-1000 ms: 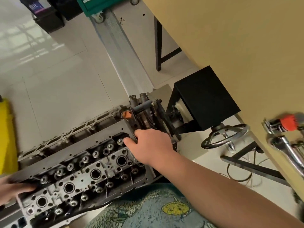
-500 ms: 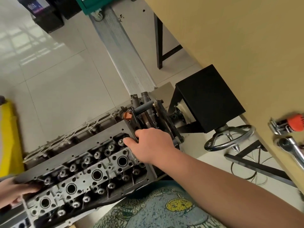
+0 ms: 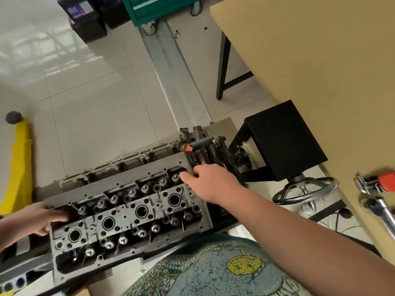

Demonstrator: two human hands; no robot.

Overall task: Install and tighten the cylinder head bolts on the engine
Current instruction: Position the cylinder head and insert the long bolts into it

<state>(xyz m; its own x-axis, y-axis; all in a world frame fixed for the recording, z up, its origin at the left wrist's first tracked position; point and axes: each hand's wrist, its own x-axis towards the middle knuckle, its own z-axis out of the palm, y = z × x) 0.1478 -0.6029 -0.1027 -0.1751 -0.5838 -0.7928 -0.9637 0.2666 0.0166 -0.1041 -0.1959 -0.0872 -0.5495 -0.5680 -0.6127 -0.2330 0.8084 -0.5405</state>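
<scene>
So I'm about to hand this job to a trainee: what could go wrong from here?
Both hands, right hand and left hand, grip opposite ends of the cylinder head, so fingers could get pinched if it shifts. The ratchet lies near the bench edge and might be knocked off.

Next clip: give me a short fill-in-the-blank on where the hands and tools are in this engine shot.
1. The right hand grips the ____ end of the grey metal cylinder head.
2. The chrome ratchet wrench lies on the tan ____.
3. The left hand holds the head's ____ end.

Missing: right; tabletop; left
</scene>
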